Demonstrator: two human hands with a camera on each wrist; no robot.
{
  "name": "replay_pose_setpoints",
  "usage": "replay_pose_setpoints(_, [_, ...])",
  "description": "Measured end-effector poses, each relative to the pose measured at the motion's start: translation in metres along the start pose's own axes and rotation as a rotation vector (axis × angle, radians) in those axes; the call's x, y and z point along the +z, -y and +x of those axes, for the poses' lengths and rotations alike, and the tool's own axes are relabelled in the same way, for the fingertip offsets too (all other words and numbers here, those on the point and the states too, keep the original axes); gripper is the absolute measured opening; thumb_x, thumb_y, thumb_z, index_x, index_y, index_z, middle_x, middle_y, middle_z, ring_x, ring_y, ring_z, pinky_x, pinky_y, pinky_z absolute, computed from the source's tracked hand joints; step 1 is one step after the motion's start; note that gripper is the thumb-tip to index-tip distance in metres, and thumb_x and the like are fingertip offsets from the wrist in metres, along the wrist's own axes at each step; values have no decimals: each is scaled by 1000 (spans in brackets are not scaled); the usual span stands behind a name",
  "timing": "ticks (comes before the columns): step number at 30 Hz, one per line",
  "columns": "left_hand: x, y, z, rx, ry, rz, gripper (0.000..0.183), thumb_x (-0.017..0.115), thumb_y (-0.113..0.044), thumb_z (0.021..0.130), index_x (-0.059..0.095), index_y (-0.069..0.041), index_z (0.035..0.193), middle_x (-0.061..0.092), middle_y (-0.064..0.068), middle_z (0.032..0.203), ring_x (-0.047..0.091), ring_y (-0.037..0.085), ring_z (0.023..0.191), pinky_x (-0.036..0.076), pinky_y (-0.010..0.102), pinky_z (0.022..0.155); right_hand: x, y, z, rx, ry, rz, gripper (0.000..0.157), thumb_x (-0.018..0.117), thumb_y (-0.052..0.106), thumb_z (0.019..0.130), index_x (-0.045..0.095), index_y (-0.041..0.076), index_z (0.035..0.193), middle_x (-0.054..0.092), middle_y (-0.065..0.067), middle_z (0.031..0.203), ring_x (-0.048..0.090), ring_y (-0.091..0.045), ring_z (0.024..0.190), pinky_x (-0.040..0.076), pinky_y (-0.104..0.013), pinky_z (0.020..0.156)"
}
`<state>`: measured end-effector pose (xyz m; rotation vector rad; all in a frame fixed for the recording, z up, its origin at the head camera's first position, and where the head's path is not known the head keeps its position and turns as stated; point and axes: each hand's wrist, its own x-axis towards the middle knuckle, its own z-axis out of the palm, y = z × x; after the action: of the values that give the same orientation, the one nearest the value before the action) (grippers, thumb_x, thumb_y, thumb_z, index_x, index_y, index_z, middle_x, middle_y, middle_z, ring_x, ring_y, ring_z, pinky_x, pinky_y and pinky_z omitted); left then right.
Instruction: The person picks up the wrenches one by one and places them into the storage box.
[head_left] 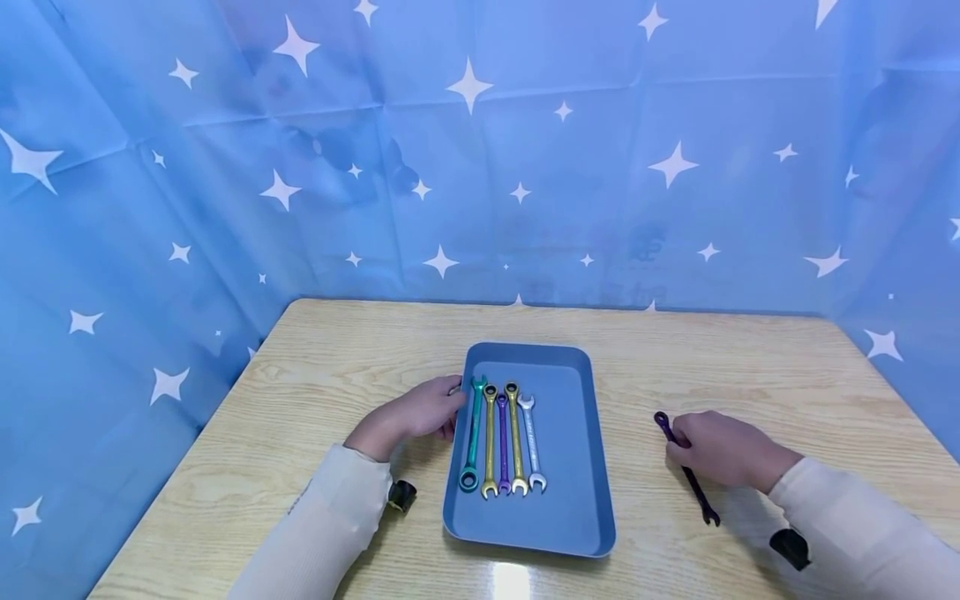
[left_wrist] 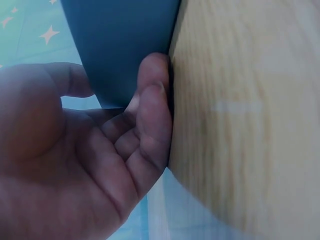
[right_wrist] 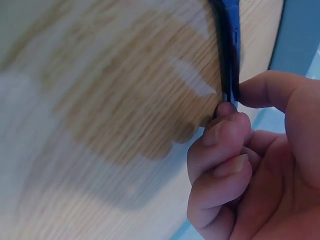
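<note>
A blue rectangular tray (head_left: 564, 508) lies on the table, with my left hand (head_left: 423, 408) at its left side. That hand grips the tray's edge, thumb at the rim and curled fingers against the outer wall (left_wrist: 120, 45). Inside the tray, wrenches lie side by side: a green wrench (head_left: 474, 433), a gold wrench (head_left: 490, 437), a purple wrench (head_left: 503, 442), another gold wrench (head_left: 515, 437) and a silver wrench (head_left: 532, 442). To the tray's right, my right hand (head_left: 727, 450) pinches a dark wrench (head_left: 697, 492) between thumb and fingers, close to the tabletop.
The light wooden table (head_left: 360, 342) spreads around the tray on all sides. Behind it and at both sides hangs a blue curtain (head_left: 480, 167) with white stars. A dark band piece (head_left: 402, 495) sits by the left cuff, and another (head_left: 791, 548) by the right.
</note>
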<state>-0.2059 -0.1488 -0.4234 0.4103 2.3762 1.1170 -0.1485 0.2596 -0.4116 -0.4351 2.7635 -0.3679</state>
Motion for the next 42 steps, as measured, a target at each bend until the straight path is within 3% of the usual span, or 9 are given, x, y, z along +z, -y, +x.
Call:
replay_pose_setpoints(15, [-3, -1, -1, -4, 2, -14, 29, 33, -23, 105, 58, -9, 111, 62, 8, 79, 64, 20, 67, 55, 33, 63, -4, 3, 2, 14, -36, -25, 37, 54, 19, 94, 40, 19, 59, 35, 7, 54, 32, -8, 46, 26, -22, 47])
replay_pose_setpoints(26, [-3, -1, -1, -7, 5, -16, 30, 33, -22, 105, 57, -9, 118, 63, 8, 80, 64, 20, 67, 56, 33, 63, -3, 1, 0, 5, -65, -33, 34, 53, 17, 96, 40, 17, 64, 35, 5, 56, 34, -9, 45, 29, -22, 46])
replay_pose_setpoints(35, [-5, -1, -3, -14, 9, -30, 31, 33, -22, 105, 57, -9, 121, 63, 9, 79, 64, 21, 67, 56, 33, 64, -18, 12, 1, -1, -31, 140, 28, 45, 17, 103, 48, 11, 75, 47, -1, 57, 54, -13, 43, 42, -26, 45])
replay_pose_setpoints(42, [-2, -2, -2, -8, 12, -21, 30, 33, -22, 105, 57, -9, 118, 63, 8, 79, 64, 20, 67, 56, 33, 63, -27, 26, -1, -29, -76, 253, 22, 45, 15, 101, 53, 8, 82, 54, 0, 50, 59, -20, 46, 42, -27, 47])
